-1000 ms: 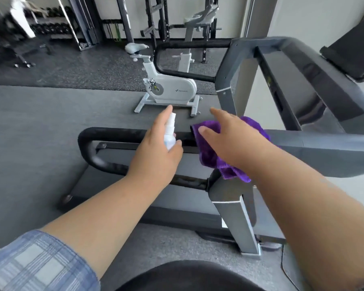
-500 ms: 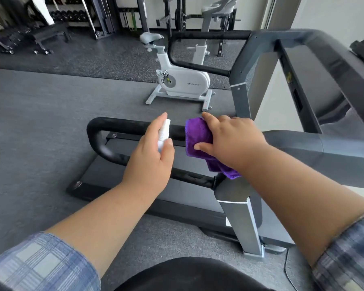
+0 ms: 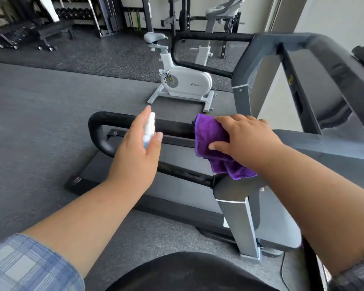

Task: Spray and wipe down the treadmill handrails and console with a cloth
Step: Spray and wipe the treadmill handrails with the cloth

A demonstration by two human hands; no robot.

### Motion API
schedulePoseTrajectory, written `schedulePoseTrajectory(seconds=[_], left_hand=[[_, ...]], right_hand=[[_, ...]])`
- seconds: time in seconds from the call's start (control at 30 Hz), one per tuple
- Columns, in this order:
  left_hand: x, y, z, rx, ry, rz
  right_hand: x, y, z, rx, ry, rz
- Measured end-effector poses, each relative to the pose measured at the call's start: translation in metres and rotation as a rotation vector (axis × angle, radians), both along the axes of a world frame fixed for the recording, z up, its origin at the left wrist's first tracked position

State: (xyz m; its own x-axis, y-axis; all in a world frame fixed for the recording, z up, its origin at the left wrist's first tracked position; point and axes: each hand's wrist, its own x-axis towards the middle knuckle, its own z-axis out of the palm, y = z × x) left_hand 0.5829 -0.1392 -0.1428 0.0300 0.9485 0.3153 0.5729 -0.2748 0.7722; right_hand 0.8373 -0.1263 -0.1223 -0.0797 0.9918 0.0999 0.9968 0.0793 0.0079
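since half a second ago the right hand (image 3: 247, 141) has curled its fingers further over the purple cloth, and the left hand (image 3: 135, 152) keeps the bottle raised beside the rail with its forefinger stretched up along the nozzle.

at nine o'clock lies bare dark grey rubber floor (image 3: 36, 114); at ten o'clock, far back, stand black weight benches on castors (image 3: 27, 33). at seven o'clock a blue plaid sleeve (image 3: 27, 265) ends at the left forearm. the left hand grips a small white spray bottle with pale blue liquid (image 3: 149, 129), thumb wrapped round its body, forefinger straight up by the cap. the bottle hovers just in front of the black padded looped handrail of the treadmill (image 3: 105, 122), whose closed bend sits at about nine o'clock of the hand. under the loop the dark treadmill deck (image 3: 177, 156) shows.

at twelve o'clock a white exercise bike with a grey saddle (image 3: 183, 80) stands on the floor beyond the rail.

just right of centre, a folded purple microfibre cloth (image 3: 210, 139) drapes over the handrail's upper bar, its loose end hanging toward the grey metal upright post (image 3: 235, 208). the right hand presses down on the cloth, fingers bent over its far edge, thumb pinching the near side.

at two o'clock rises the grey console frame with a second black handrail (image 3: 208, 36).
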Motion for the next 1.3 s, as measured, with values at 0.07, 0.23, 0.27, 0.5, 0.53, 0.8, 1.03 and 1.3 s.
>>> schedulePoseTrajectory(seconds=[0.07,0.23,0.27,0.5,0.53,0.8,1.03,1.3], left_hand=[[-0.012,-0.002,-0.001,0.007,0.019,0.02],[-0.031,-0.002,-0.008,-0.008,0.043,0.041],[-0.033,-0.002,-0.009,-0.008,0.049,0.039],[-0.027,0.001,-0.013,0.008,0.097,-0.008],[-0.026,0.003,-0.013,0.015,0.1,-0.01],[-0.041,0.006,-0.016,-0.037,0.095,0.026],[-0.042,0.006,-0.025,-0.036,0.104,0.061],[-0.056,0.008,-0.024,0.008,0.016,0.093]], right_hand=[[-0.003,0.002,0.002,0.012,-0.073,-0.006],[-0.042,0.024,0.001,0.011,-0.143,0.099],[-0.05,0.03,0.001,0.02,-0.145,0.116],[-0.115,0.057,-0.01,0.088,-0.138,0.155],[-0.114,0.055,-0.011,0.1,-0.121,0.157],[-0.035,0.024,0.0,0.045,0.035,-0.01],[-0.079,0.041,-0.011,0.173,-0.172,0.096],[-0.15,0.078,-0.01,0.118,-0.108,0.216]])
